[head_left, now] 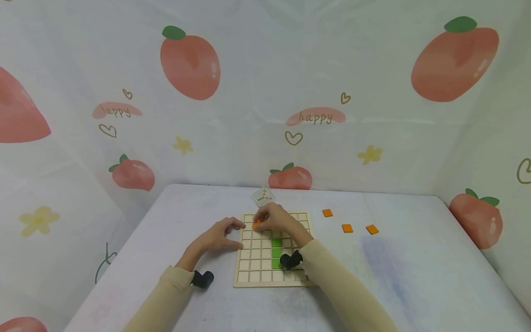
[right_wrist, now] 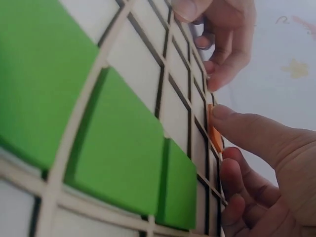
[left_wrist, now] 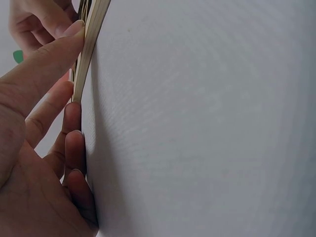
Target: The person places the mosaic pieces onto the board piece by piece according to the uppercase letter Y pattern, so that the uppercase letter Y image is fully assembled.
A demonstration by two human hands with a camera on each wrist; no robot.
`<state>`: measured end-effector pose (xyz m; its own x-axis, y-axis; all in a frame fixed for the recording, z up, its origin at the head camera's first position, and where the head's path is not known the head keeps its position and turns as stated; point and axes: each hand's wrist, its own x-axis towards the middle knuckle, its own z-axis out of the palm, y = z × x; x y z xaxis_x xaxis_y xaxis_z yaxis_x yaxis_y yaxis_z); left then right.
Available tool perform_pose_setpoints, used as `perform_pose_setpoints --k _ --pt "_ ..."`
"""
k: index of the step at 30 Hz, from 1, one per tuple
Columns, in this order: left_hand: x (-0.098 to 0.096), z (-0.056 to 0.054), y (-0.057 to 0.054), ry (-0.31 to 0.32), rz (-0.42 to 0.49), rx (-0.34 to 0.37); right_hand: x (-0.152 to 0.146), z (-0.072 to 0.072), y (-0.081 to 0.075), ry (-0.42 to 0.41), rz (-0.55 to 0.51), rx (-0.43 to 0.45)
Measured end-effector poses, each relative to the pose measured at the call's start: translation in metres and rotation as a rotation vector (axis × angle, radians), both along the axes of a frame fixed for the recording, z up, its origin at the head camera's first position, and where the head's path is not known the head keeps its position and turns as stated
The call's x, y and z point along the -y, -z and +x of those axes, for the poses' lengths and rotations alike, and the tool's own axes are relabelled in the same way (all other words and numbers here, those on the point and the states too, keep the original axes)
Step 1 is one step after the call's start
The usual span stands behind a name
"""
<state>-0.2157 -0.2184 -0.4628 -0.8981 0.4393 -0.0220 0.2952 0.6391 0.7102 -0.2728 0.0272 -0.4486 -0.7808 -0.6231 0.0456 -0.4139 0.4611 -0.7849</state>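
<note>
A light wooden grid board lies on the table, with three green square tiles set one above another in one column. My right hand reaches over the upper part of the board and pinches an orange square tile at a cell near the upper left corner. In the right wrist view, the thumb rests on this orange tile, with the fingertips at its other side. With thumb and fingers spread apart, my left hand touches the board's left edge. The left wrist view shows its thumb and fingertips against that edge.
Three loose orange tiles lie on the white table to the right of the board. Behind the board is a small card printed with a coloured grid. A fruit-patterned curtain hangs behind the table.
</note>
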Motion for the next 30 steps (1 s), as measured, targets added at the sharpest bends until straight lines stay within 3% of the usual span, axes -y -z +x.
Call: perform_pose_setpoints --k 10,21,30 --pt "-0.002 0.0 0.001 -0.024 -0.021 0.004 -0.022 -0.004 -0.004 -0.067 -0.077 -0.035" --pt "-0.002 0.0 0.001 -0.03 -0.026 0.008 -0.061 -0.007 -0.005 -0.042 -0.083 -0.066" --pt "-0.003 0.0 0.0 -0.026 -0.031 0.004 -0.106 -0.008 0.0 0.05 -0.093 -0.071"
